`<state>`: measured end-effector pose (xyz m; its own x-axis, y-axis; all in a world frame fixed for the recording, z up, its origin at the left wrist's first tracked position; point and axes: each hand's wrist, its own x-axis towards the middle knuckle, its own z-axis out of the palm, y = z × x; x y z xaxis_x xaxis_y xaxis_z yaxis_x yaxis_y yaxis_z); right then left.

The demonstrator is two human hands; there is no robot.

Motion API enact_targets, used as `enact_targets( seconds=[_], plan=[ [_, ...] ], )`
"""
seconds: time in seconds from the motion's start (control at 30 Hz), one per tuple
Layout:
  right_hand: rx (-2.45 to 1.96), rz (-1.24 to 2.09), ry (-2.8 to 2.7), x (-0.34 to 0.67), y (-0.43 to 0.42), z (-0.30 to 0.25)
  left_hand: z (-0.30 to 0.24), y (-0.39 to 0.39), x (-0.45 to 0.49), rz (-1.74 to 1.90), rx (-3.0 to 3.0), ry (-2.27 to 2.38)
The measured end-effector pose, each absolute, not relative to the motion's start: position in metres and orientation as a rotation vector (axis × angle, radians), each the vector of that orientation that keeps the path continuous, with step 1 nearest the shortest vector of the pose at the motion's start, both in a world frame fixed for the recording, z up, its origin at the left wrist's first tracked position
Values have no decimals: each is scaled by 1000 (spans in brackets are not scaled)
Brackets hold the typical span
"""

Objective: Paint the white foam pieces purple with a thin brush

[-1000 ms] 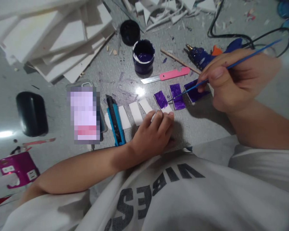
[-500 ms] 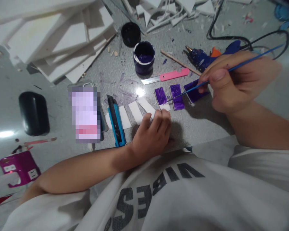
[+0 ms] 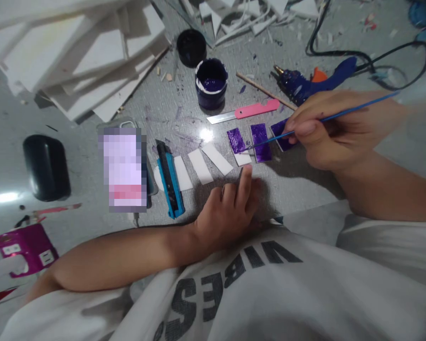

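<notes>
My right hand (image 3: 335, 128) pinches a thin blue paintbrush (image 3: 362, 106). The brush tip rests on a small strip, purple (image 3: 235, 140) on its upper part and white at its lower end. My left hand (image 3: 227, 208) holds nothing; its index finger stretches to the strip's white end and the other fingers are bent. Just right of that strip lies a purple piece (image 3: 261, 142), and a darker purple piece (image 3: 279, 130) is partly hidden by my right hand. White strips (image 3: 200, 166) lie to the left. An uncapped jar of purple paint (image 3: 211, 97) stands behind.
A pink-handled knife (image 3: 257, 109), a wooden stick (image 3: 259, 86) and a blue glue gun (image 3: 305, 87) lie behind the pieces. Left are a blue box cutter (image 3: 175, 189), a blurred-out phone (image 3: 124, 166) and a black case (image 3: 47, 166). White board offcuts (image 3: 102, 57) pile up at the back.
My left hand has drawn back slightly from the strips, its index finger now straightened toward the partly purple one. My right hand has shifted a little left and the brush lies flatter.
</notes>
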<state>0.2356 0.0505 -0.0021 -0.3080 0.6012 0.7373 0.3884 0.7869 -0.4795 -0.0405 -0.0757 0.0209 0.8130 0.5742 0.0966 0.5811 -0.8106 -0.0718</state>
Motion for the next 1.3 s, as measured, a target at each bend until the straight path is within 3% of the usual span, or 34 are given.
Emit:
enact_targets(
  seconds=[0.67, 0.9, 1.3],
  plan=[
    [-742, 303, -2118, 233, 42, 17, 20, -77, -38, 101, -3079, -1025],
    [-757, 385, -2064, 240, 44, 9, 28, -73, -34, 335, -3142, -1053],
    [-750, 381, -2076, 241, 46, 8, 24, -71, -34, 287, -3172, -1040]
  ],
)
